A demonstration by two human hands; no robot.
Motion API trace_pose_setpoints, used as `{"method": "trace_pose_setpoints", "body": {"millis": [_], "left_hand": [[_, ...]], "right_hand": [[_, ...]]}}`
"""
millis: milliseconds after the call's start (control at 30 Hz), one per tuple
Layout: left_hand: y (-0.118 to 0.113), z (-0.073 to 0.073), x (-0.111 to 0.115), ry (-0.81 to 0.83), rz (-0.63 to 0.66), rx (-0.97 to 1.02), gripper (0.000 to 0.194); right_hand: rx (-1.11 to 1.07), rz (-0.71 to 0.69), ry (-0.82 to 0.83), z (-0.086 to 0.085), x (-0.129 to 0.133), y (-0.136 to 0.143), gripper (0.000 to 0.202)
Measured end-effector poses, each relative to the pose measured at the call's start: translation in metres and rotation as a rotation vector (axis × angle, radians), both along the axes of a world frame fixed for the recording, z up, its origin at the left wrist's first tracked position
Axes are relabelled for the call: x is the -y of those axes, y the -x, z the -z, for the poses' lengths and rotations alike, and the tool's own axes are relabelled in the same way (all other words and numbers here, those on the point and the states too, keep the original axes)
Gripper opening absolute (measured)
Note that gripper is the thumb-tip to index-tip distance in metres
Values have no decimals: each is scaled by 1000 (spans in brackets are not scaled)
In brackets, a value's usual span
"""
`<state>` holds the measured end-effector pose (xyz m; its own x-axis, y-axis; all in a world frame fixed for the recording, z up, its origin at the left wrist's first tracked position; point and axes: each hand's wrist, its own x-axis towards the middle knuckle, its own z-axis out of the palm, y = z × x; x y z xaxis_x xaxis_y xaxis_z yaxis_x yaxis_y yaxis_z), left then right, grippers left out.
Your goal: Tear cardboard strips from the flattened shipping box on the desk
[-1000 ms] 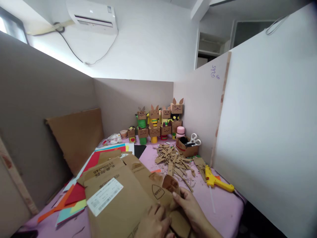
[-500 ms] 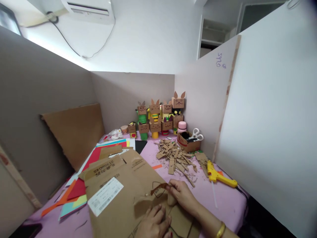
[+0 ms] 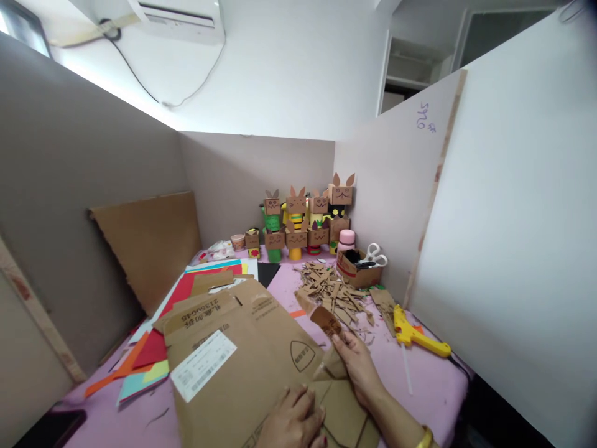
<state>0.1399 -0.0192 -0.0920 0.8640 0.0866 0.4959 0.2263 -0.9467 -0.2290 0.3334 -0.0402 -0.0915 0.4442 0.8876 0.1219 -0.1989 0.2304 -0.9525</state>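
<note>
My right hand (image 3: 359,367) pinches a small torn piece of brown cardboard (image 3: 325,322), lifted just above the right edge of a large flattened cardboard box (image 3: 242,361) with a white shipping label (image 3: 203,365). My left hand (image 3: 291,423) lies palm down on the box's near edge, pressing it onto the pink table (image 3: 424,386). A gold bangle shows on my right wrist.
A heap of cardboard scraps (image 3: 333,292) lies beyond my right hand. A yellow glue gun (image 3: 413,336) rests at the right. Cardboard animal figures (image 3: 305,221) line the back wall, beside a small box with scissors (image 3: 368,258). Coloured paper sheets (image 3: 149,358) spread at the left.
My right hand has pulled the small cardboard piece up and away from the box; half a second ago it was low on the surface. The camera view shifted slightly.
</note>
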Motion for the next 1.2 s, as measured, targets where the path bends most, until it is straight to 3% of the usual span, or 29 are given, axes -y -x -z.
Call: {"method": "trace_pose_setpoints", "body": {"millis": [200,567,800,933,1033,1200], "left_hand": [[2,-2,2,12,-19,25,26],[0,16,-1,-36,-31,88,28],[2,13,-3,-59,-19,123,30],[1,16,-3,-70,-15,157,28],[-2,26,-4,-93,-29,217,24],[-5,42,-9,-129,-51,284,33]], "right_hand": [[-107,112,-34,1,1,2,37],[-290,346,-70,10,-6,5,41],[-277,793,-188,-1,8,-44,35],[-271,646,-177,-14,27,-44,43],[-267,478,-129,-24,37,-34,54],[-281,276,-45,-41,48,-34,58]]}}
